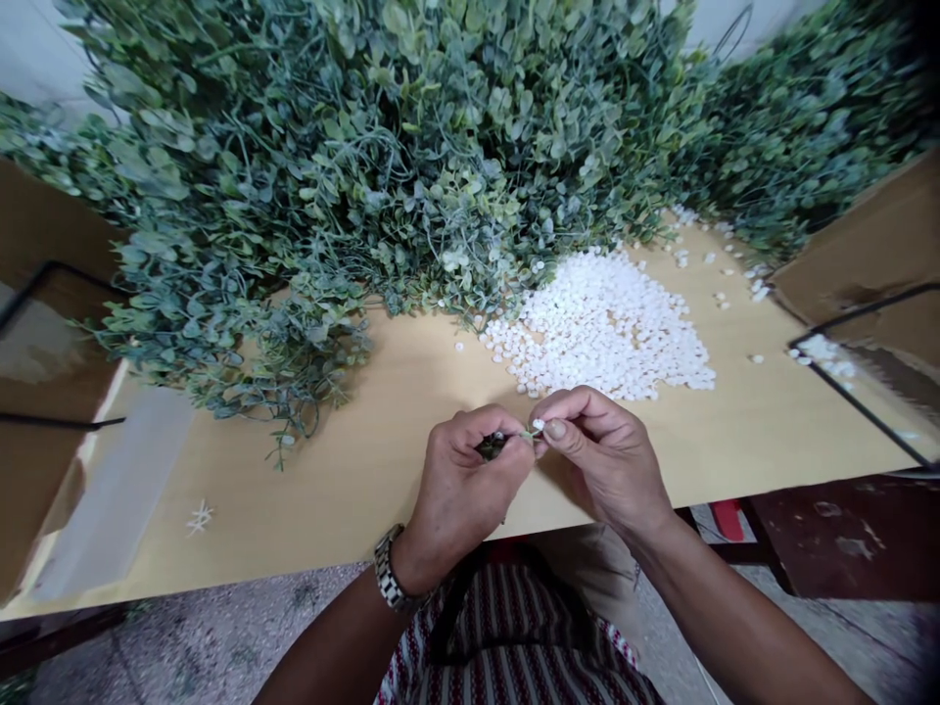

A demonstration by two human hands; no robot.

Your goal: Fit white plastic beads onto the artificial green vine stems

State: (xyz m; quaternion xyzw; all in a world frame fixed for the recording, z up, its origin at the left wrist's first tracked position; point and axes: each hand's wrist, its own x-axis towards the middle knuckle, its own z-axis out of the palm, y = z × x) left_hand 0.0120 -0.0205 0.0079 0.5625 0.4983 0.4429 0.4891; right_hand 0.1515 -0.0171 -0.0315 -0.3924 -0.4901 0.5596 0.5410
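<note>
Near the table's front edge, my left hand (470,480) is closed around a green artificial leaf sprig (491,446), mostly hidden inside the fingers. A thin green stem end (527,434) sticks out to the right between finger and thumb. My right hand (609,455) pinches a small round white plastic piece (539,425) between thumb and forefinger, at the tip of that stem. Whether the piece sits on the stem or only touches it, I cannot tell. Just beyond my hands lies a spread pile of similar white pieces (602,328).
A large heap of artificial greenery (411,147) covers the back of the table (294,519). Cardboard boxes with black wire frames stand left (51,235) and right (867,245). A white star-shaped bit (199,517) lies at front left. A dark red stool (852,534) stands below right.
</note>
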